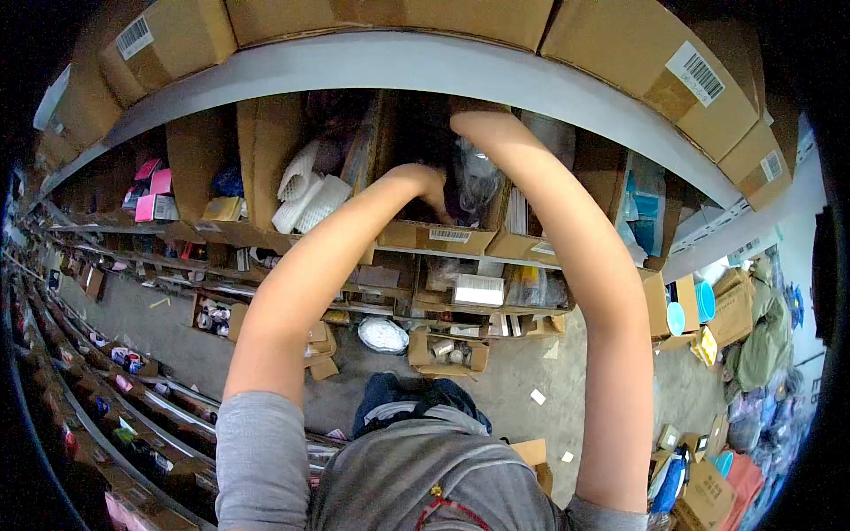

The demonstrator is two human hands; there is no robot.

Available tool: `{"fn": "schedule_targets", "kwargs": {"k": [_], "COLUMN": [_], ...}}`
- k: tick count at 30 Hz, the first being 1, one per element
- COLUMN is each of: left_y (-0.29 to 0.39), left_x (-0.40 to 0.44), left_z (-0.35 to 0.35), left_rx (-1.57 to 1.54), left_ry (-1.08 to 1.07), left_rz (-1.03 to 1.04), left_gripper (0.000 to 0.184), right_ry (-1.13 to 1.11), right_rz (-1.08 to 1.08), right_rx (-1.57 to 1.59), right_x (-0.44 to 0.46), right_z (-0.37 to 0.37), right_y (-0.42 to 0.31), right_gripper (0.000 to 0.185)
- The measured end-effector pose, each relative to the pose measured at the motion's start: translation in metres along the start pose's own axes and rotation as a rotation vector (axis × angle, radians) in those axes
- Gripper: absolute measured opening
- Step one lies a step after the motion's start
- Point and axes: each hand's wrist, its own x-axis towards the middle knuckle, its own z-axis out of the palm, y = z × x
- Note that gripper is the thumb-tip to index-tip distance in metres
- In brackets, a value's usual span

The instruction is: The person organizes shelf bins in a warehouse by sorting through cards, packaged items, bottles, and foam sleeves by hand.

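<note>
Both my arms reach into an open cardboard bin [409,237] with a barcode label on its front. My left hand [434,188] is inside the bin at its left, close to a see-through plastic bag [479,181]. Its fingers point down into shadow, so their grip does not show. My right hand [467,119] is bent inward at the top of the bin, above the bag and under the shelf edge. The fingers of that hand are hidden in the dark.
A white shelf beam [381,55] curves above my hands, with cardboard boxes [646,53] on top. White foam-like wrap [310,196] and pink boxes [158,196] fill bins to the left. Below are a lower bin's white box [479,289] and a floor carton [447,354].
</note>
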Motion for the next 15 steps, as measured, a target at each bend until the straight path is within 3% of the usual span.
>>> {"fn": "schedule_targets", "kwargs": {"k": [2,4,5,9,11,15], "left_y": [-0.004,-0.013,-0.013,-0.02,-0.017,-0.012], "left_x": [-0.001,0.005,0.016,0.029,0.023,0.021], "left_z": [-0.004,-0.004,-0.003,-0.004,-0.013,-0.012], "left_rx": [0.011,0.072,0.066,0.175,0.094,0.116], "left_ry": [-0.006,0.141,0.048,0.155,0.002,0.01], "left_rz": [0.011,0.024,-0.107,-0.04,-0.133,-0.148], "left_gripper": [0.104,0.112,0.114,0.112,0.105,0.098], "right_ry": [0.097,0.157,0.177,0.261,0.294,0.353], "right_rz": [0.005,-0.004,-0.011,-0.035,-0.04,-0.05], "right_rx": [-0.001,0.001,0.002,0.013,0.015,0.023], "right_x": [0.001,-0.001,-0.002,-0.003,-0.003,-0.004], "right_z": [0.005,0.009,0.011,0.014,0.015,0.016], "right_y": [-0.003,-0.005,-0.006,-0.005,-0.003,-0.001], "right_gripper": [0.028,0.028,0.028,0.028,0.028,0.028]}}
